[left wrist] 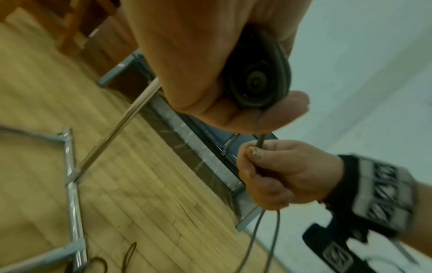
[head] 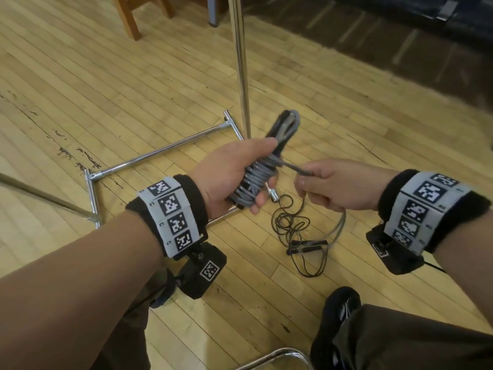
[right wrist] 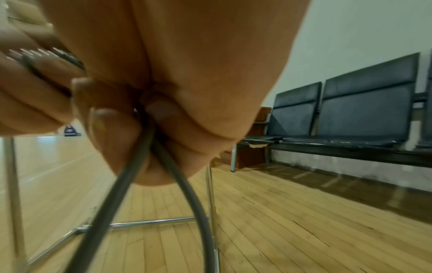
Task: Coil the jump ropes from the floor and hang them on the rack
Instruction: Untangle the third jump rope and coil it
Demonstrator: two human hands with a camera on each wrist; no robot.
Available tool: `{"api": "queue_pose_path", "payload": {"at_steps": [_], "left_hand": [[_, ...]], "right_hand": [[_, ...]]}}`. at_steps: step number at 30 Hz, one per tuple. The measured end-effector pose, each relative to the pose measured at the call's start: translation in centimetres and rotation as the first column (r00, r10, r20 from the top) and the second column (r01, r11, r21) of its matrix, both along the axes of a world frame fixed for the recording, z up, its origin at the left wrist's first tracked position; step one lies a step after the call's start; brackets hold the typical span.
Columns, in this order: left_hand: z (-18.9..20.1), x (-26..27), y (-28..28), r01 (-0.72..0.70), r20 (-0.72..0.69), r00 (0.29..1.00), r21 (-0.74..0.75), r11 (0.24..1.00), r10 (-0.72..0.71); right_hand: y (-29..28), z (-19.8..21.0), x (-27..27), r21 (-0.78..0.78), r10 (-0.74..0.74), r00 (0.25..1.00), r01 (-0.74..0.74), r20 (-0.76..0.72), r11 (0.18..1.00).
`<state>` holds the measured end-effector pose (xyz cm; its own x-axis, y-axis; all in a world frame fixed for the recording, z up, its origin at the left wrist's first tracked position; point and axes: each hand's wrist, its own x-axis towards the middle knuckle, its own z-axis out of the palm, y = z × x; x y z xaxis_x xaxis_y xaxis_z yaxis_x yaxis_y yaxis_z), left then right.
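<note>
The left hand (head: 229, 172) clenches the grey jump rope (head: 256, 180) bundle above the floor; the right hand (head: 338, 188) pinches its doubled tail. Slack could unwind the wraps (apparently untucked); a black rope (head: 290, 225) awaits.

The floor (head: 80, 76) is laid in worn, scuffed wood; the rack (head: 241, 62) is made of polished metal (mirror-bright).

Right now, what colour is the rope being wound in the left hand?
Grey rope, clearest in the head view.
</note>
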<state>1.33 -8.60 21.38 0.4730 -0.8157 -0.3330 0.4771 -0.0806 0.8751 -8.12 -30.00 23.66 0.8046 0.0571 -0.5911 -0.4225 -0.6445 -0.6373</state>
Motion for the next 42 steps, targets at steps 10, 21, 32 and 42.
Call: {"api": "queue_pose_path", "payload": {"at_steps": [10, 21, 32, 42], "left_hand": [[-1.2, -2.8, -0.6, 0.258, 0.424, 0.585, 0.711, 0.654, -0.691], [-0.2, 2.0, 2.7, -0.065, 0.282, 0.958, 0.399, 0.915, -0.055], [0.5, 3.0, 3.6, -0.146, 0.203, 0.973, 0.158, 0.977, 0.112], [2.1, 1.7, 3.4, 0.093, 0.309, 0.940, 0.169, 0.981, -0.142]], "right_hand": [[3.5, 2.1, 2.5, -0.600, 0.456, 0.883, -0.304, 0.115, 0.740], [6.2, 3.9, 2.5, -0.489, 0.341, 0.910, -0.193, 0.234, 0.850], [5.9, 2.3, 2.8, -0.208, 0.267, 0.935, -0.221, 0.234, 0.953], [4.7, 1.1, 3.0, -0.120, 0.201, 0.970, -0.185, 0.135, 0.975]]}}
